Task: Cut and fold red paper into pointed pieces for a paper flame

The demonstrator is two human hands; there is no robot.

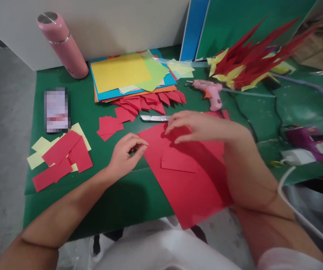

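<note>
A large red paper sheet [172,187] lies slanted on the table and overhangs its front edge. On it rests a smaller red paper piece [178,161] with a straight lower edge. My left hand [126,155] is at the sheet's left edge, thumb and forefinger pinched together; whether paper is between them is hidden. Above the sheet's upper part, my right hand [191,125] hovers with fingers bent and apart, nothing visible in them. A segmented silver blade [154,118] lies just beyond its fingertips; the rest of it is hidden behind the hand.
Folded red pieces [150,101] lie before stacked coloured paper [119,73]. Red and yellow strips [63,150], a phone [57,110] and a pink flask [66,48] stand left. Right are a pink glue gun [210,92], a spiky red paper shape [251,56] and cables.
</note>
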